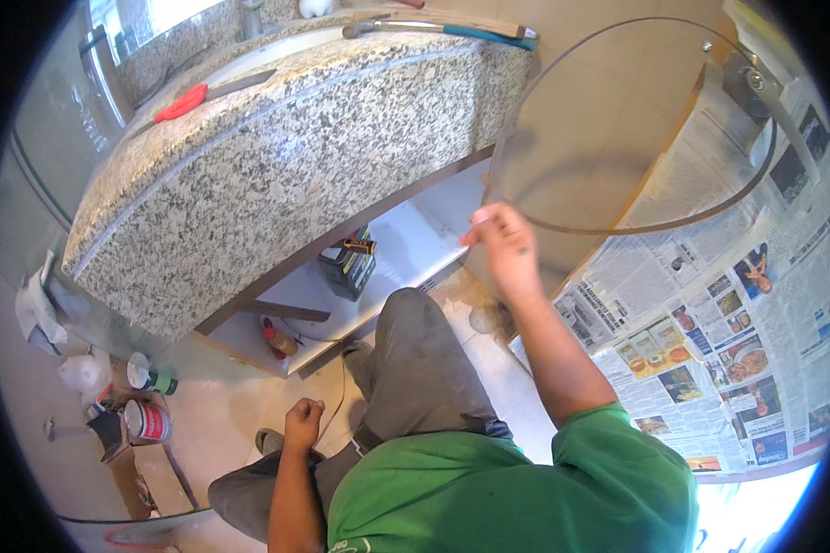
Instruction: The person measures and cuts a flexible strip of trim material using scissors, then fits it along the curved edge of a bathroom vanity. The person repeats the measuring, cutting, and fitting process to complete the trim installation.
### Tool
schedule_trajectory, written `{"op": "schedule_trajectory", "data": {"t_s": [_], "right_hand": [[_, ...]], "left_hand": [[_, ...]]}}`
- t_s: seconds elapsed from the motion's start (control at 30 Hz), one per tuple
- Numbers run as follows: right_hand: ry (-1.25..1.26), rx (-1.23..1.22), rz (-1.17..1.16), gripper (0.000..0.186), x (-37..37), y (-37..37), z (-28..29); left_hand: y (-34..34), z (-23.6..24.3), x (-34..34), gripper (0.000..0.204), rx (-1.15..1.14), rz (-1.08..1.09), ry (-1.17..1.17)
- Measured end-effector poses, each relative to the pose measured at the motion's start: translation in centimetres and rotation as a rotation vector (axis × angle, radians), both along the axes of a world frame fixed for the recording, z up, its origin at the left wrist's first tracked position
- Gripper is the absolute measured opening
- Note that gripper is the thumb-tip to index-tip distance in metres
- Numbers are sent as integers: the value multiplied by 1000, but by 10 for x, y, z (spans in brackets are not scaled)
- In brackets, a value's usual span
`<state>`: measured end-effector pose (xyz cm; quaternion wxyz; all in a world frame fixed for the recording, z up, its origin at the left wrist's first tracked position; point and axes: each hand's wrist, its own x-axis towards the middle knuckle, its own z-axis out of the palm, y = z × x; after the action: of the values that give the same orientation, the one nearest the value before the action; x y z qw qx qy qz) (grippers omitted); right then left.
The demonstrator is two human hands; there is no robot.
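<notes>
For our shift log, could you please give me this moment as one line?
Right hand: beside round rim, contact unclear | Left hand: curled by grey trousers, contents unclear | Nearby: stone counter, newspaper

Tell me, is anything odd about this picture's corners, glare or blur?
Head view: corners go black around a rounded image, from the fisheye lens; head view: glare washes out to white at lower right, below the newspaper, and at upper left; head view: no strong motion blur on the left hand or right hand.
</notes>
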<state>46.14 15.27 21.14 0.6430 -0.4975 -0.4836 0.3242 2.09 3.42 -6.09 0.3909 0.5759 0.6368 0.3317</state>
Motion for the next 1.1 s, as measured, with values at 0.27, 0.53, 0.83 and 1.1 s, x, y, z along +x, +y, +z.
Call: {"op": "schedule_trajectory", "data": {"t_s": [0.27,0.53,0.83,1.1], "right_hand": [[256,681,-349,40,52,-55,161],[-69,867,-624,36,84,-89,200],[-952,727,-1146,25,124,-159,304],[-1399,-222,-848,38,144,-159,385]], "left_hand": [[-1,11,6,29,-29,-18,111],[1,0,-7,32,-34,-25,121],[-8,4,-9,30,-27,-27,84],[1,12,-3,29,-21,-32,113]]}}
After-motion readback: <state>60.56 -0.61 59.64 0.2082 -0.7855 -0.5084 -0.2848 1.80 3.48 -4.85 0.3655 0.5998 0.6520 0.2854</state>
